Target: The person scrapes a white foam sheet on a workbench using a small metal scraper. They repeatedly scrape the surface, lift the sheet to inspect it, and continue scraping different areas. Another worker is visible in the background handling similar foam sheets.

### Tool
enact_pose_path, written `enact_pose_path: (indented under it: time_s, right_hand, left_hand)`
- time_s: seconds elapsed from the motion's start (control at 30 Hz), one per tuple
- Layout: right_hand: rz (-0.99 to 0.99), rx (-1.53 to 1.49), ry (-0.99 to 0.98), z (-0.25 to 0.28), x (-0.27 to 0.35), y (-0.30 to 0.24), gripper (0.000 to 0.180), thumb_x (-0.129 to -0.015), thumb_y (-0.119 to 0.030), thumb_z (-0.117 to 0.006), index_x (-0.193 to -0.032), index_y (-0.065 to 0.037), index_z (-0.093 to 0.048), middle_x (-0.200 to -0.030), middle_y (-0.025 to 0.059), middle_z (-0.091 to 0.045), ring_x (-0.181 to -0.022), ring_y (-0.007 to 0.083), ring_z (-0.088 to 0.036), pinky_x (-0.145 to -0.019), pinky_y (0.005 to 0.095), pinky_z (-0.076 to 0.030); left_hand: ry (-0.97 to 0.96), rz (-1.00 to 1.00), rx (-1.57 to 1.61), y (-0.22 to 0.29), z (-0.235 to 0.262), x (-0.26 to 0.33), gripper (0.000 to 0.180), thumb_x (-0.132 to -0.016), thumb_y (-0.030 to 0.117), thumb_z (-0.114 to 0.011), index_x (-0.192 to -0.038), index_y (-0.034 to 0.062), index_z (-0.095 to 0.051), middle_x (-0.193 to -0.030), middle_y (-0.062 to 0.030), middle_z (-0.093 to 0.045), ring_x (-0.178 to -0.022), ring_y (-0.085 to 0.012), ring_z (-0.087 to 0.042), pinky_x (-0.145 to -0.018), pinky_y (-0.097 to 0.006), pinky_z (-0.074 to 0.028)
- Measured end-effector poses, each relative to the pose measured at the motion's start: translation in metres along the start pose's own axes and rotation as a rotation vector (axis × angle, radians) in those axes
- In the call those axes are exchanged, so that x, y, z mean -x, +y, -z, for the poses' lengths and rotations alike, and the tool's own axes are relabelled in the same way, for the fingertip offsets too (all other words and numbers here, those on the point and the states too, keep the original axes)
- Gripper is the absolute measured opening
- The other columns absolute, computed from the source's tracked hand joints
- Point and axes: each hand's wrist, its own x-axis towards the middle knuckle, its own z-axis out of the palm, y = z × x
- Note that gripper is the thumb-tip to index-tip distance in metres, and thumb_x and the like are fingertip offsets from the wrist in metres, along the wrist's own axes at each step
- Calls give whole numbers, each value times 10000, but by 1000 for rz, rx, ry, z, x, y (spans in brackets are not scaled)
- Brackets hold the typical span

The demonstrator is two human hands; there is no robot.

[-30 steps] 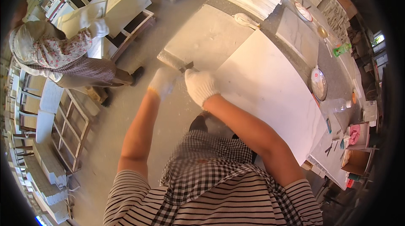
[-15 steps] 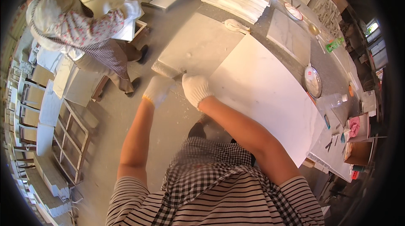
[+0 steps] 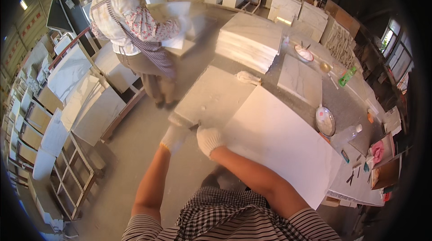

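Both my hands wear white knit gloves and meet the near edge of a pale, dusty stone slab (image 3: pixel 216 92). My left hand (image 3: pixel 174 138) is at the slab's near left corner, its fingertips blurred and partly hidden. Beside it, my right hand (image 3: pixel 209 141) is curled closed against the same edge. A small dark tip (image 3: pixel 198 124) shows at its fingers; the rest is hidden in the glove. To the right, a large smooth white panel (image 3: pixel 274 137) lies on the table, partly under my right forearm. A crumpled pale cloth or glove (image 3: pixel 248 78) lies at the slab's far right corner.
A stack of marble slabs (image 3: pixel 247 38) rises beyond. Rightward are a veined tile (image 3: pixel 300 79), an oval dish (image 3: pixel 325 121), a clear bottle (image 3: pixel 346 135) and a green bottle (image 3: pixel 347 76). A co-worker (image 3: pixel 135 29) stands far left, near a metal rack (image 3: pixel 74 178).
The view has tilted upward, showing more of the workshop behind. The co-worker stands more upright and has turned away. My hands remain at the slab's near edge.
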Motion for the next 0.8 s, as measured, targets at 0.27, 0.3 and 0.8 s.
enact_pose_path:
  time_s: [0.27, 0.3, 0.8]
  right_hand:
    - [10, -16, 1, 20, 8, -3, 192, -885, -190, -541, -973, -40, -622, -725, 193, -690, -693, 379, -700, -609, 530, -528]
    - [-2, -1, -15, 26, 7, 3, 206, -891, -211, -541, -979, -44, -622, -718, 190, -690, -695, 383, -699, -610, 539, -524]
    - [-474, -2144, -632, 80, 102, 11, 152, -999, -179, -508, -1047, -56, -583, -834, -24, -555, -695, 80, -509, -613, 209, -428]
  left_hand:
    - [-112, 21, 173, -1, 9, 20, 233, -900, 156, -621, -1087, 34, -688, -791, -12, -640, -634, -130, -577, -509, -288, -442]
    - [-130, -15, 41, -3, 10, 24, 215, -896, 182, -631, -1042, 37, -695, -731, 3, -608, -584, -123, -549, -479, -286, -422]
    - [-111, 194, 545, 59, -29, 97, 319, -867, 360, -691, -714, 81, -664, -584, -20, -591, -453, -70, -398, -425, -244, -289]
